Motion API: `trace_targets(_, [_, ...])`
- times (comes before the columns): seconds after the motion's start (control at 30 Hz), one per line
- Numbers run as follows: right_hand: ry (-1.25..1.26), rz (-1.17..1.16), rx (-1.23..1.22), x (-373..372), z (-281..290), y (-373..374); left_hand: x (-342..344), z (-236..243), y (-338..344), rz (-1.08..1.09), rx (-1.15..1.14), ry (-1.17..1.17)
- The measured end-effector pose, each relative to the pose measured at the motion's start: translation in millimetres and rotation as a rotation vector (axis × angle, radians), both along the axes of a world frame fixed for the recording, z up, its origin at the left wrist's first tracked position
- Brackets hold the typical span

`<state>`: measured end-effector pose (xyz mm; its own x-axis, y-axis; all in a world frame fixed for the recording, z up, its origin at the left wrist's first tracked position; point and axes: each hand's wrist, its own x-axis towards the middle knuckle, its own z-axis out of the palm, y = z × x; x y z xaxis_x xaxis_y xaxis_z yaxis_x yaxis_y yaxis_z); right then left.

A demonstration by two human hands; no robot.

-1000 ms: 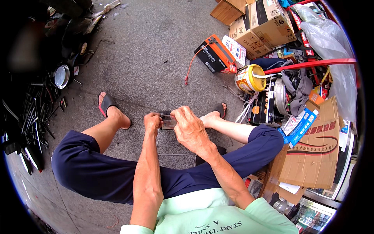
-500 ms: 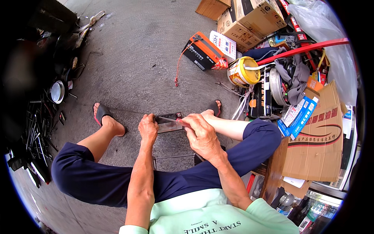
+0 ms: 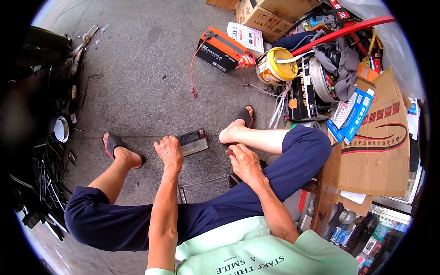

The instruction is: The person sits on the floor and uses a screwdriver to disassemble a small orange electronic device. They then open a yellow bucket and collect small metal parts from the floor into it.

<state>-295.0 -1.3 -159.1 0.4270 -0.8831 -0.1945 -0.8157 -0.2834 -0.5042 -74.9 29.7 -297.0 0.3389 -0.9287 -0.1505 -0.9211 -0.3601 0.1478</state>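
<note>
Sitting with knees spread over a thin metal frame (image 3: pixel 206 182). Pinching a red handle (image 3: pixel 231 152) in the right hand (image 3: pixel 247 166), with fingers curling round it; being unable to tell where any shaft is pointing. Drawing this hand back toward the right leg, away from the block (image 3: pixel 195 144), after reaching across to it half a second earlier. Opening a visible gap between handle and block, so leaving the block to the left hand (image 3: pixel 169 153) alone and exposing more of its dark top and red corner piece. Closing the left hand over the block's left end, with fingers bending downward; being unable to tell how the hidden fingertips are pressing, or whether the block is resting on the ground. Keeping the block just beyond the frame, between the left sandal (image 3: pixel 117 145) and the right sandal (image 3: pixel 244 116). Leaving the orange-topped battery (image 3: pixel 221 51) untouched farther out, with its red lead (image 3: pixel 193 93) trailing on the ground. Passing no hand near the yellow-lidded bucket (image 3: pixel 268 71) to the battery's right, or near the cartons (image 3: pixel 261 20) stacking up beyond.
</note>
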Motion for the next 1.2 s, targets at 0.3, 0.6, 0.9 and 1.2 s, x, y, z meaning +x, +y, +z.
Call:
trace_targets(0.3, [0.114,0.111,-0.023,12.9,-23.7,7.5,8.5,-25.1,7.6,0.062,0.006,0.065])
trace_targets(0.6, [0.256,0.148,0.036,17.6,-25.3,15.8,3.2,-26.4,8.0,-0.107,0.019,-0.006])
trace_targets(0.9, [0.228,0.305,0.062,27.4,-38.7,32.3,2.4,-30.8,1.6,0.119,-0.107,0.050])
trace_targets(1.2, [0.255,0.320,0.124,34.0,-28.7,31.7,-12.2,-8.3,-5.1,0.093,0.105,-0.126])
